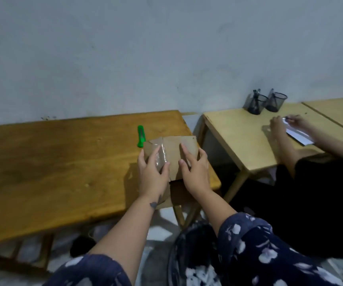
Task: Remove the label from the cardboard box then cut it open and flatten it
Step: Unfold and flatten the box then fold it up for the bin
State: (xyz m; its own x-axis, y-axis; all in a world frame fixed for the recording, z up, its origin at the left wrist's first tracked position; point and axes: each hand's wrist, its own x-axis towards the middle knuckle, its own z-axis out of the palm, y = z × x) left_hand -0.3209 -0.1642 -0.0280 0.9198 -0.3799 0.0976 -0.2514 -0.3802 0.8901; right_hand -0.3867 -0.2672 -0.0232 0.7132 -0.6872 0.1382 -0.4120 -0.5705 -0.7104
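Note:
A brown cardboard box point(173, 148) lies opened out on the right end of the dark wooden table point(52, 168), with a strip of clear tape point(161, 156) shining on its left part. My left hand point(153, 175) rests on the taped left side, fingers spread over the card. My right hand point(195, 170) presses flat on the right side, fingers apart. One flap hangs over the table's near edge below my wrists. A green utility knife point(141, 136) lies on the table just beyond the box's left corner, untouched.
A lighter wooden table point(238, 141) stands to the right across a narrow gap. On it are two dark mesh pen cups point(266, 103). Another person's hands point(284, 124) work there on a white sheet point(299, 137). A grey wall rises behind both tables.

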